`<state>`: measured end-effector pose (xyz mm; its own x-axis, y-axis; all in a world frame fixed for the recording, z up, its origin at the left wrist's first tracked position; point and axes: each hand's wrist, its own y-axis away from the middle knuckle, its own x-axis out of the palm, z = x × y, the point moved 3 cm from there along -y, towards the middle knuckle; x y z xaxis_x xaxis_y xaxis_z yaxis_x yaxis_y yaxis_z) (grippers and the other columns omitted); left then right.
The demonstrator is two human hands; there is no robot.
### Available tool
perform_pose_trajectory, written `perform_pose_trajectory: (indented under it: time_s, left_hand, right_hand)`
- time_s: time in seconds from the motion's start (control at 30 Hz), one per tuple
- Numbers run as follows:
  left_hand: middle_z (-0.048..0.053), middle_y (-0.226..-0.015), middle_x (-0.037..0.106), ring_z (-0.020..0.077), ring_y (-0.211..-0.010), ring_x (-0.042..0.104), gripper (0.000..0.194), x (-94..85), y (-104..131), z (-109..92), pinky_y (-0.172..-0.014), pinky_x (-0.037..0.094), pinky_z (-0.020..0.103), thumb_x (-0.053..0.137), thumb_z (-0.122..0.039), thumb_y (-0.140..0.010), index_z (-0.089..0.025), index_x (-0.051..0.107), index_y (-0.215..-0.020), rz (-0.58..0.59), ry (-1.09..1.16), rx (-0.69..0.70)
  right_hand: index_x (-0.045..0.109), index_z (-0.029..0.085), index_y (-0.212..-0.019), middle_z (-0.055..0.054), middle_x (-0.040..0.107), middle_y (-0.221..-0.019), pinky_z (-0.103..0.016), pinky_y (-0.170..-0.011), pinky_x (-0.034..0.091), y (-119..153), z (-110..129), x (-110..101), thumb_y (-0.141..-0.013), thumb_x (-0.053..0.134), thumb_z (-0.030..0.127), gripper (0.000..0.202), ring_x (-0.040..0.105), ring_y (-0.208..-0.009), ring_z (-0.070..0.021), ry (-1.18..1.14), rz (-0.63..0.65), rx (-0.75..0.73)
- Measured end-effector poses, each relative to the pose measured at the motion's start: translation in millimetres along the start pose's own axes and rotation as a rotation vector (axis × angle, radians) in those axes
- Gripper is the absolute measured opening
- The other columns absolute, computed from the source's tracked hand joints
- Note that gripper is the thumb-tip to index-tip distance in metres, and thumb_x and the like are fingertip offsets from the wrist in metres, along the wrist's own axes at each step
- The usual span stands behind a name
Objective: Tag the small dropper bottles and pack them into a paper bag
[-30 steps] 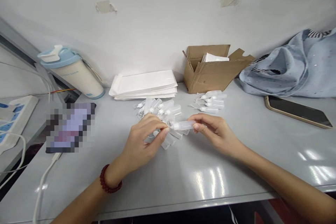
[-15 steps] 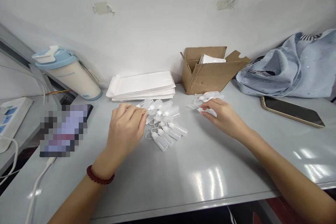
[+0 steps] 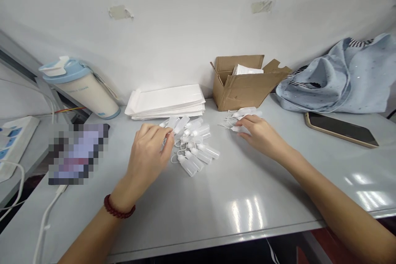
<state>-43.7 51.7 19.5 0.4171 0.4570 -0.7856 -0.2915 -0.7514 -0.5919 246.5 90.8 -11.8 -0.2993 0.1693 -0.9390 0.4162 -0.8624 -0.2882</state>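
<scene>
Several small translucent bottles (image 3: 202, 154) with thin white loops lie in a loose pile at the middle of the grey table. At the pile's left edge is my left hand (image 3: 151, 148), thumb and fingertips pinched together; anything between them is too small to make out. My right hand (image 3: 260, 134) reaches over a second, smaller group of the same bottles (image 3: 246, 111) in front of the cardboard box. Its thumb and fingers curve around one bottle (image 3: 238, 129), which lies on the table, partly hidden by the fingers.
White envelopes (image 3: 167, 101) are stacked behind the pile. The open cardboard box (image 3: 244, 90) holds white packets (image 3: 247, 70). A tumbler (image 3: 89, 90) and a blurred phone (image 3: 77, 154) are at the left, a power strip (image 3: 15, 140) beyond. At the right lie a phone (image 3: 342, 129) and a blue bag (image 3: 337, 78).
The camera view has shifted slightly. My right hand's thumb and fingers have shifted a little at the small group; my left hand stays at the pile's left edge.
</scene>
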Motion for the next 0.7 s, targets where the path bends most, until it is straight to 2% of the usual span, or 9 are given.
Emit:
perform_pose_trajectory:
  time_s: [0.23,0.43,0.53,0.63,0.7]
  left_hand:
    - [0.004,-0.073,0.064,0.0210,-0.077,0.053,0.014,0.1,0.2,-5.2,-0.071,0.044,0.033,0.049,-0.016,-0.087,-0.018,0.063,-0.086,-0.061,0.084,0.026]
    - [0.004,-0.073,0.064,0.0179,-0.074,0.053,0.017,4.7,4.6,-26.8,-0.071,0.046,0.032,0.048,-0.014,-0.087,-0.016,0.064,-0.093,0.003,0.279,0.075]
    - [0.003,-0.074,0.065,0.0166,-0.073,0.057,0.018,7.2,6.7,-31.7,-0.062,0.047,0.028,0.050,-0.020,-0.088,-0.017,0.063,-0.098,0.142,0.445,-0.057]
    - [0.000,-0.070,0.064,0.0125,-0.060,0.057,0.023,10.1,7.8,-31.7,-0.050,0.045,0.023,0.050,-0.031,-0.089,-0.018,0.062,-0.104,0.366,0.692,-0.269]
    - [0.000,-0.067,0.063,0.0105,-0.053,0.054,0.026,10.1,7.3,-31.1,-0.049,0.044,0.022,0.049,-0.035,-0.090,-0.018,0.062,-0.106,0.441,0.821,-0.356]
  right_hand:
    - [0.065,0.013,-0.091,-0.015,0.065,-0.092,-0.044,-0.073,0.050,-2.4,9.2,2.3,-0.083,0.054,0.019,0.015,0.061,-0.088,-0.0302,0.049,0.042,0.000]
    - [0.062,0.017,-0.095,-0.009,0.065,-0.089,-0.035,-0.071,0.050,1.7,32.6,-16.9,-0.086,0.053,0.024,0.014,0.062,-0.080,-0.0203,-0.327,-0.122,-0.025]
    - [0.063,0.019,-0.094,-0.005,0.066,-0.089,-0.032,-0.072,0.050,4.7,48.4,-25.4,-0.085,0.056,0.026,0.013,0.061,-0.081,-0.0176,-0.512,-0.105,0.006]
    - [0.065,0.020,-0.091,-0.004,0.067,-0.087,-0.031,-0.073,0.050,6.8,63.3,-28.9,-0.084,0.057,0.026,0.012,0.061,-0.079,-0.0162,-0.672,-0.030,0.019]
    - [0.066,0.020,-0.091,-0.003,0.068,-0.086,-0.031,-0.075,0.050,8.1,70.8,-29.1,-0.084,0.057,0.024,0.012,0.061,-0.079,-0.0154,-0.763,0.016,0.010]
